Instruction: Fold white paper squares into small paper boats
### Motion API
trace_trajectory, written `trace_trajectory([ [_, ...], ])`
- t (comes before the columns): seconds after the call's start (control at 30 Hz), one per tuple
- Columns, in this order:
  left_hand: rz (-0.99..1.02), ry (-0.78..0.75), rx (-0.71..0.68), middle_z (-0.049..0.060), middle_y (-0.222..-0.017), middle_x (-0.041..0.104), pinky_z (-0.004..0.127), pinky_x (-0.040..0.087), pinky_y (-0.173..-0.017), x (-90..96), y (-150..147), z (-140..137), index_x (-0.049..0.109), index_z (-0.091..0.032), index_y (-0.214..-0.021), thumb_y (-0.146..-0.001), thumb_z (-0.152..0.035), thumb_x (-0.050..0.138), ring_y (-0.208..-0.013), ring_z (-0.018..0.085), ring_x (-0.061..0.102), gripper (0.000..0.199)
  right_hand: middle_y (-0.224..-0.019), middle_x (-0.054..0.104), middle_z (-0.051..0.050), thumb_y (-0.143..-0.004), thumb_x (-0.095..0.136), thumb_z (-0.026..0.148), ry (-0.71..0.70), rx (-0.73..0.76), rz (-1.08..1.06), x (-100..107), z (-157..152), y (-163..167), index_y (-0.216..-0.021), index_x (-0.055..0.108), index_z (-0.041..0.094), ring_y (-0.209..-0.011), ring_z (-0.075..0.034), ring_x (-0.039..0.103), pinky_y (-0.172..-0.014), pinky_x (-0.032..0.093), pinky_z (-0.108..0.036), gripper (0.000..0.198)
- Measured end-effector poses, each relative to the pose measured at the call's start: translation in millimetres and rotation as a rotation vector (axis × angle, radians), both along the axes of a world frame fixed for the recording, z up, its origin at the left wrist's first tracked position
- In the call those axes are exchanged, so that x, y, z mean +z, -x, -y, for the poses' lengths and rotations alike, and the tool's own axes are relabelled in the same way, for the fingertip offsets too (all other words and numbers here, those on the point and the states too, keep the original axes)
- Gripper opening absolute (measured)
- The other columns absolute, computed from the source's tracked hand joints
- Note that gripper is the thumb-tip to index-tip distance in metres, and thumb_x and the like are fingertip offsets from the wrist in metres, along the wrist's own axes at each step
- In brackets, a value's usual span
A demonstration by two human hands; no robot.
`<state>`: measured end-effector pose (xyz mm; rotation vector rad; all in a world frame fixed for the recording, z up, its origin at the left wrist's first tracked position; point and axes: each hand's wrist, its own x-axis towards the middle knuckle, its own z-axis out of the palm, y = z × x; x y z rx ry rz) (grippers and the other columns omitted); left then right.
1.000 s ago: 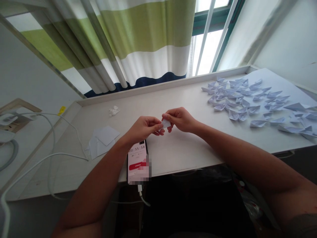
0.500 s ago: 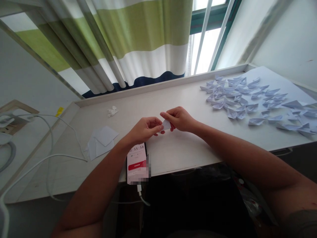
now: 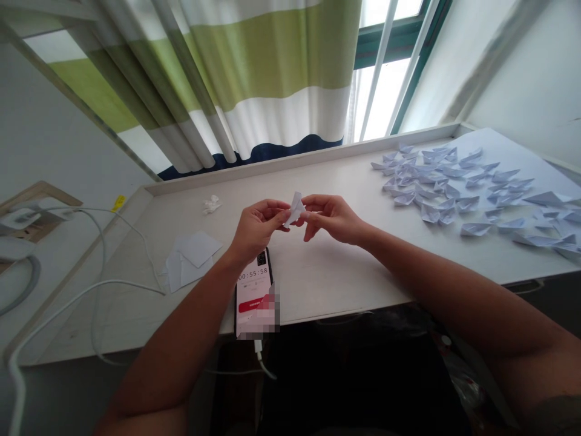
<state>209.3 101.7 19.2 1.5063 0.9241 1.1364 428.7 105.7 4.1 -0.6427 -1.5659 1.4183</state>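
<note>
both hands (image 3: 295, 219) pinch one small white folded paper (image 3: 295, 209), its creased tip pointing up.

Daylight came through the bright, blown-out window panes (image 3: 381, 91) well beyond the fingers, lighting the pale wooden desk (image 3: 327, 266) evenly with only soft shadows. The space below the desk edge lay dark. Straight lines bent at the frame edges, and the corners were blurred.
</note>
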Motion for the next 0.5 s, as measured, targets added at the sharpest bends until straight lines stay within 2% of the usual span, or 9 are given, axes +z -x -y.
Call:
trace_trajectory([
  [0.13, -0.022, -0.004, -0.011, 0.007, -0.092, 0.085, 0.037, 0.066, -0.078, -1.1, -0.9, 0.6, 0.080, -0.017, -0.101, -0.079, -0.045, 0.095, -0.085, 0.022, 0.080, 0.039, -0.088, 0.079, -0.004, -0.086, 0.091, 0.055, -0.015, 0.012, 0.023, -2.9, -1.5, 1.2, -0.114, 0.077, 0.014, -0.067, -0.015, 0.076, -0.064, 0.069, -0.030, 0.052],
  [0.27, 0.018, 0.036, -0.016, 0.006, -0.093, 0.084, 0.036, 0.067, -0.078, -2.9, 0.8, -0.6, 0.079, -0.018, -0.099, -0.081, -0.044, 0.094, -0.087, 0.021, 0.080, 0.036, -0.083, 0.077, -0.003, -0.085, 0.090, 0.057, -0.035, -0.041, 0.017, -5.2, -4.1, 2.2, -0.107, 0.078, 0.014, -0.067, -0.015, 0.075, -0.063, 0.069, -0.030, 0.050],
  [0.37, 0.044, 0.051, -0.046, 0.007, -0.097, 0.085, 0.035, 0.067, -0.077, -4.6, 1.5, -1.7, 0.080, -0.018, -0.108, -0.083, -0.045, 0.093, -0.091, 0.022, 0.081, 0.039, -0.079, 0.075, -0.002, -0.086, 0.088, 0.061, -0.028, -0.069, 0.016, -7.6, -6.2, 2.6, -0.101, 0.076, 0.014, -0.062, -0.014, 0.072, -0.059, 0.066, -0.028, 0.050],
  [0.5, 0.021, 0.016, -0.114, 0.008, -0.099, 0.086, 0.037, 0.068, -0.082, -7.7, 0.0, -1.3, 0.081, -0.020, -0.117, -0.083, -0.046, 0.094, -0.094, 0.023, 0.082, 0.044, -0.075, 0.074, 0.002, -0.085, 0.090, 0.060, 0.004, -0.096, 0.026, -11.1, -6.2, 4.1, -0.110, 0.066, 0.018, -0.055, -0.015, 0.073, -0.052, 0.061, -0.028, 0.054],
])
